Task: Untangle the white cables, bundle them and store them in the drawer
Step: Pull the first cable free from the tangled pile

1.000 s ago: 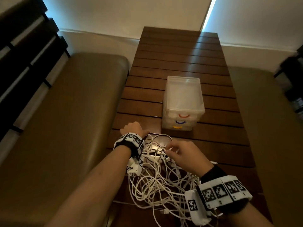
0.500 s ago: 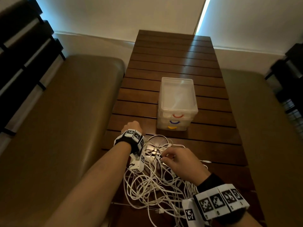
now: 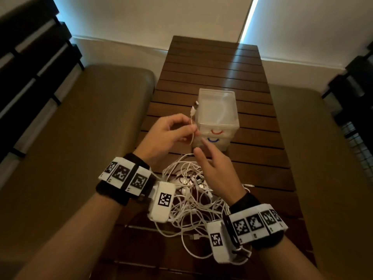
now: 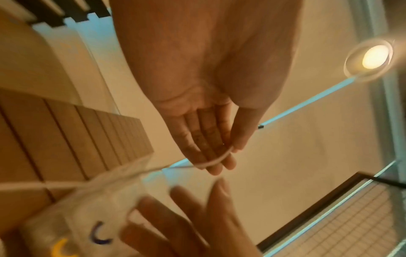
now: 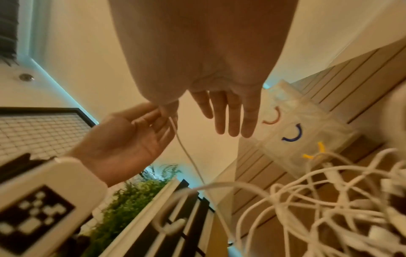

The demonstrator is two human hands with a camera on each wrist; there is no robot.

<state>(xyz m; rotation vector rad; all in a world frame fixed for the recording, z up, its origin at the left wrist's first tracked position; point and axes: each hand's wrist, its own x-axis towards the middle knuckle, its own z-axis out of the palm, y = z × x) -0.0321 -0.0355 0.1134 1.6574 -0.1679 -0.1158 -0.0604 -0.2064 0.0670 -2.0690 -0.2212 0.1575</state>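
A tangle of white cables (image 3: 191, 199) lies on the wooden slat table (image 3: 252, 158), near its front edge between my wrists. My left hand (image 3: 190, 128) is raised above the tangle and pinches one white cable (image 3: 192, 136) between thumb and fingers. The cable's plug end (image 3: 194, 109) sticks up and the rest hangs down into the tangle. My right hand (image 3: 203, 152) hovers just right of that cable with straight fingers (image 5: 230, 113), holding nothing. Behind the hands stands a translucent drawer unit (image 3: 217, 118) with red, blue and yellow handles, all its drawers closed.
Padded brown benches (image 3: 80, 138) run along both sides of the table, with dark slatted backs (image 3: 30, 57) beyond them. A white wall closes the far end. The table beyond the drawer unit is bare wood (image 3: 214, 63).
Both hands have lifted off the tangle. My left hand left the table and now holds up one cable end; my right hand has stopped picking at the cables and opened.
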